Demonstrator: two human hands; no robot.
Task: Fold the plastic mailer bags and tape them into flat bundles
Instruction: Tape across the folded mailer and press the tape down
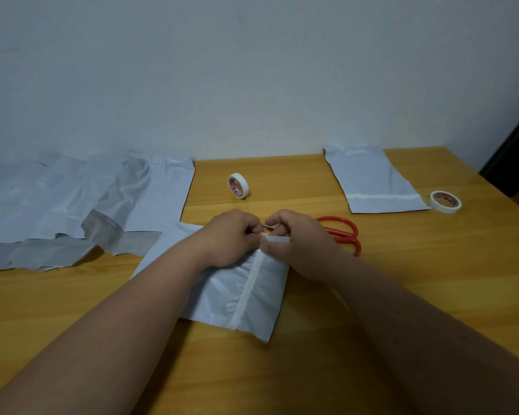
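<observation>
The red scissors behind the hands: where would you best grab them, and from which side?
By the red handle loops, coming in from the right. The scissors lie flat on the table with the loops bare on the right, while the blade end runs left under the right hand, so it is covered and likely sharp.

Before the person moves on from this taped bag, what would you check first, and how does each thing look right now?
1. Tape strip runs the full length of the folded bag: ok.
2. Far end of the strip pressed down under both hands, left hand and right hand: cannot tell.
3. Bundle lies flat: not ok, plastic wrinkled.
4. Scissors within reach: ok.
5. Upright tape roll at hand: ok.
6. Unfolded bags waiting on the left: ok.
</observation>
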